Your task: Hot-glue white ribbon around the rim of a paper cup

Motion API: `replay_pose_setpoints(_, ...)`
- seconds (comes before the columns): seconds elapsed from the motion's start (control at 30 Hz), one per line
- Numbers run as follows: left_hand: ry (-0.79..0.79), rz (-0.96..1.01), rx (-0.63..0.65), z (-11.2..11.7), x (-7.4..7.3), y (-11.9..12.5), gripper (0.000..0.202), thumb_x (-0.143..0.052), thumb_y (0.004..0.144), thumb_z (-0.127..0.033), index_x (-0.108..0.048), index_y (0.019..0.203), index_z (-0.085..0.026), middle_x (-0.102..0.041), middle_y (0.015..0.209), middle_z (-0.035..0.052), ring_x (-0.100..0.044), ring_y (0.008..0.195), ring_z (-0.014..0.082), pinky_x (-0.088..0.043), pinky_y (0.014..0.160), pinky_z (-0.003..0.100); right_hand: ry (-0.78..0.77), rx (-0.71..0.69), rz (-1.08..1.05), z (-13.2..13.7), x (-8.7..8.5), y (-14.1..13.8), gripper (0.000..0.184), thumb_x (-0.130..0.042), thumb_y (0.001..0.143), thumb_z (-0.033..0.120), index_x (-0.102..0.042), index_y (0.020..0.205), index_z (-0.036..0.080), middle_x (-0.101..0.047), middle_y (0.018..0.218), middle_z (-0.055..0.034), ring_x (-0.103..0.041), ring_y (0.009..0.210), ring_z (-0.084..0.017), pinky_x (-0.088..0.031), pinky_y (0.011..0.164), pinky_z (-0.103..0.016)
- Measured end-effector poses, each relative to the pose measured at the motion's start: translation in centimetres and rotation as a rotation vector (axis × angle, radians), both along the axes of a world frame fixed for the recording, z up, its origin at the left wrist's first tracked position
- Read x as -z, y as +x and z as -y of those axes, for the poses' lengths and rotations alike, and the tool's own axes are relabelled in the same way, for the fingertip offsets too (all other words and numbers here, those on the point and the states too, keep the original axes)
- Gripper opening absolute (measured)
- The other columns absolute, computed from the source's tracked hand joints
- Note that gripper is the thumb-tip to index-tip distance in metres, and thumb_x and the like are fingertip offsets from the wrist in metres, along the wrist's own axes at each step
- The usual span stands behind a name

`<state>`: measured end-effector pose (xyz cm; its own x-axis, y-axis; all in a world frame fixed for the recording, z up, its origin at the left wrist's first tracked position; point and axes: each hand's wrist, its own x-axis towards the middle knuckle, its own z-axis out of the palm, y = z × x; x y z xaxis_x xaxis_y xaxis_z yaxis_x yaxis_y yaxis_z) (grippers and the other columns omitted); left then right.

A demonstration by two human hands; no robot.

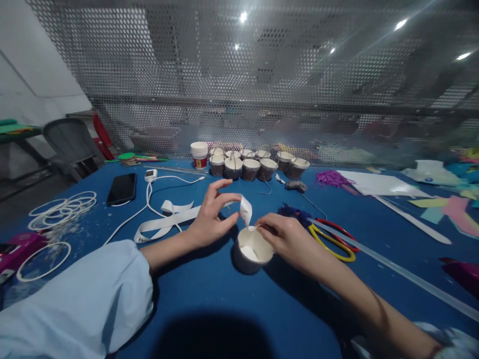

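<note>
Strip point(245, 210) curls thin and white between left hand point(210, 221) and round cup point(247, 264)

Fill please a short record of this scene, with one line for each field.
Left hand: left hand with thumb and forefinger apart, forefinger at the small white strip
Right hand: right hand at the rim of the grey cup; exact grip unclear
Surface: blue table
Back: stacked cups, then grey cups with handles
Left side: black phone
Right side: purple fibres; yellow handle
</note>
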<state>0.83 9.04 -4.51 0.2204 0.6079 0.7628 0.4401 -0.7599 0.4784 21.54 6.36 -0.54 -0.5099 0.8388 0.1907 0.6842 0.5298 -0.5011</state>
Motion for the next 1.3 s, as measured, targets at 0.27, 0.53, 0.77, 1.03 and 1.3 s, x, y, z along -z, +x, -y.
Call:
replay_pose_setpoints(0.27, -0.054, -0.441, 0.264, -1.8, -1.4, -1.4, 0.017, -0.053, 0.075, -0.009, -0.054, 0.087, -0.021, -0.061, 0.126, 0.0089, -0.040, 0.133, 0.0249, -0.018, 0.114, 0.051, -0.007, -0.011, -0.041, -0.4, 0.5, 0.2, 0.020, -0.047, 0.087, 0.014, -0.067, 0.093, 0.016, -0.071, 0.089, -0.0061, -0.063, 0.077, -0.017, -0.044, 0.067, -0.026)
replay_pose_setpoints(0.53, -0.882, -0.289, 0.434, 0.2, -4.1, -2.1, 0.030, -0.063, 0.073, -0.024, -0.051, 0.100, -0.018, -0.057, 0.078, -0.0017, -0.055, 0.067, 0.0113, -0.043, 0.063, 0.024, -0.013, 0.014, -0.005, -0.2, 0.1, 0.3, 0.020, -0.048, 0.087, 0.013, -0.067, 0.090, 0.015, -0.070, 0.086, -0.0066, -0.061, 0.073, -0.016, -0.043, 0.064, -0.025)
replay_pose_setpoints(0.77, -0.977, -0.206, 0.336, 0.9, -4.8, -0.7, 0.024, -0.062, 0.078, -0.039, -0.064, 0.076, -0.015, -0.056, 0.066, -0.0010, -0.051, 0.062, 0.0111, -0.039, 0.058, 0.022, -0.021, 0.012, -0.005, 0.0, 0.2, 0.1, 0.018, -0.049, 0.087, 0.012, -0.068, 0.089, 0.013, -0.068, 0.083, -0.0063, -0.059, 0.072, -0.015, -0.042, 0.064, -0.024)
replay_pose_setpoints(1.03, -0.855, -0.039, 0.332, 1.5, -3.8, 1.0, 0.018, -0.060, 0.078, -0.031, -0.070, 0.072, -0.017, -0.061, 0.095, 0.0042, -0.055, 0.088, 0.0161, -0.041, 0.081, 0.027, -0.052, -0.009, -0.020, 0.1, 0.0, -0.5, 0.021, -0.048, 0.090, 0.015, -0.069, 0.088, 0.012, -0.068, 0.083, -0.0069, -0.059, 0.073, -0.015, -0.042, 0.066, -0.025)
replay_pose_setpoints(1.3, -0.909, -0.048, 0.269, 2.0, -3.8, 1.3, 0.021, -0.056, 0.079, -0.032, -0.067, 0.070, -0.016, -0.062, 0.086, 0.0021, -0.053, 0.076, 0.0141, -0.038, 0.069, 0.025, 0.018, 0.059, -0.122, 3.3, -1.3, 1.5, 0.031, -0.037, 0.097, 0.032, -0.064, 0.102, 0.018, -0.069, 0.099, -0.0081, -0.062, 0.087, -0.019, -0.046, 0.078, -0.030)
